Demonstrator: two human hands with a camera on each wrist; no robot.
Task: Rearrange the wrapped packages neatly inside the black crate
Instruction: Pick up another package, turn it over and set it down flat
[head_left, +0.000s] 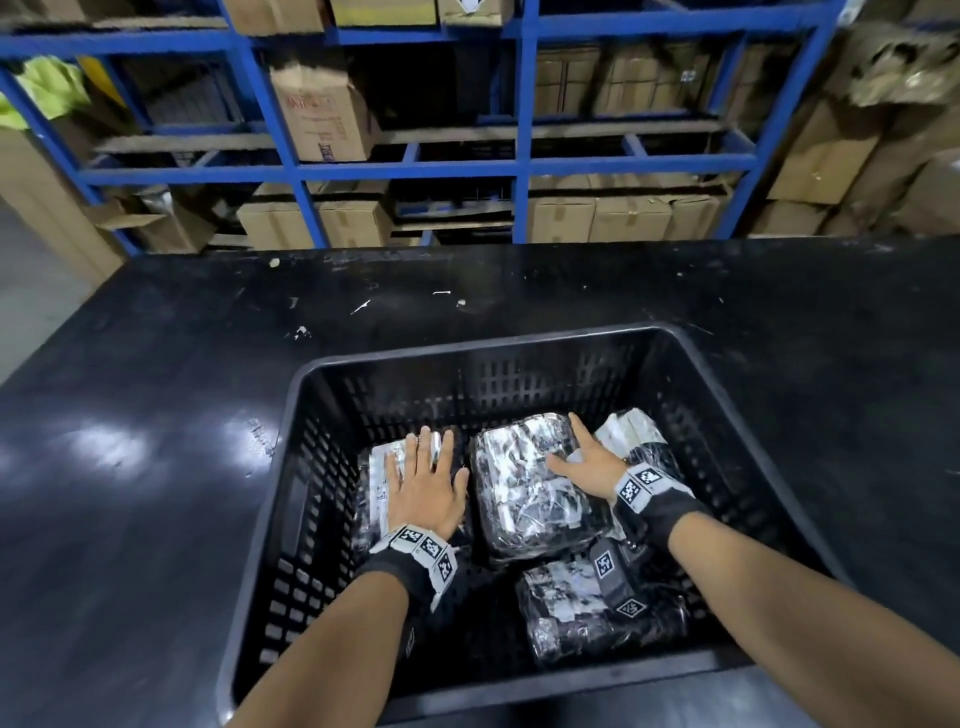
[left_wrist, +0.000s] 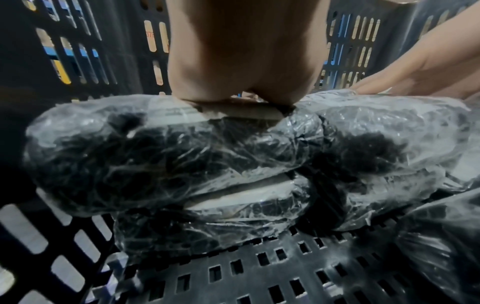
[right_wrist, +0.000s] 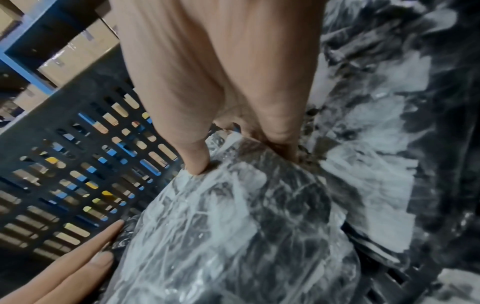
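Both hands flat, fingers straight: left hand (head_left: 427, 483) pressing left wrapped package (head_left: 382, 483), right hand (head_left: 586, 460) on centre package (head_left: 524, 483), inside black crate (head_left: 311, 499).

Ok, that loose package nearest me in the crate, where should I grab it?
Take the near package by its two long edges, coming straight down from above. It lies flat on the black crate floor, with bare floor to its left for fingers; the right wrist hangs over its right end, so clear that first.

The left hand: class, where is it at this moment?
In the head view, the left hand lies flat on the left package inside the black crate, beside the middle package that the right hand touches.
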